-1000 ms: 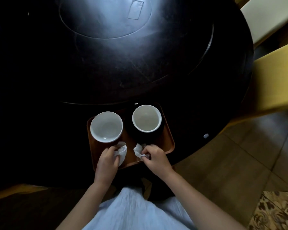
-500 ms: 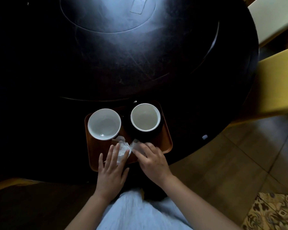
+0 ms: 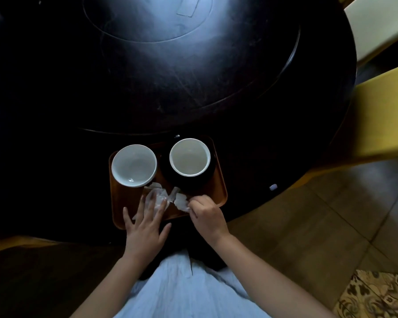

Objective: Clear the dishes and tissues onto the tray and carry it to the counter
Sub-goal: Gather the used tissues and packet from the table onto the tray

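A brown tray lies at the near edge of the round dark table. On it stand a white bowl at the left and a white cup on a dark saucer at the right. Two crumpled white tissues lie on the tray's near part. My left hand rests flat, fingers spread, over the left tissue. My right hand pinches the right tissue with curled fingers.
A yellow chair and a pale one stand at the table's right. A small pale object sits near the table's right rim. Tiled floor and a patterned rug lie to the lower right.
My left hand has opened from a grip on its tissue and now lies flat over it on the tray. My right hand has kept hold of its tissue throughout.
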`<action>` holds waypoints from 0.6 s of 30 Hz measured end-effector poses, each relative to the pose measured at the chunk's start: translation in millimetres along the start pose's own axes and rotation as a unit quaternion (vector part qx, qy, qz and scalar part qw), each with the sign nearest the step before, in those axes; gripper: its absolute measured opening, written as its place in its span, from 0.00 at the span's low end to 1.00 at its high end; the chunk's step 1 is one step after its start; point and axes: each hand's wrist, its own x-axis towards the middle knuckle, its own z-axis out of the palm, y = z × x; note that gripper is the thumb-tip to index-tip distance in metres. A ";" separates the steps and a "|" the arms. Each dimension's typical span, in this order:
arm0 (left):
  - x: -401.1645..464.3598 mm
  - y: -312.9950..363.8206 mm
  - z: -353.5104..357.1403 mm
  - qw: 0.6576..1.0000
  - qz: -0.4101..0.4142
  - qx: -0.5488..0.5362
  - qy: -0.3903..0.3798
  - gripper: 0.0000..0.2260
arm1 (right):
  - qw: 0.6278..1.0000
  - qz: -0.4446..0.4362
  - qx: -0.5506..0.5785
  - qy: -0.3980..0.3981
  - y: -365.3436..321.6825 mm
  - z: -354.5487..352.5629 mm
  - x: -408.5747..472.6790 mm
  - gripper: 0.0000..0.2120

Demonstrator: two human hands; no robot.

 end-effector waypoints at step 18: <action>59.2 127.1 16.4 0.989 0.139 -0.046 0.033 0.26 | 0.967 0.187 0.030 0.171 108.8 -100.5 -72.1 0.07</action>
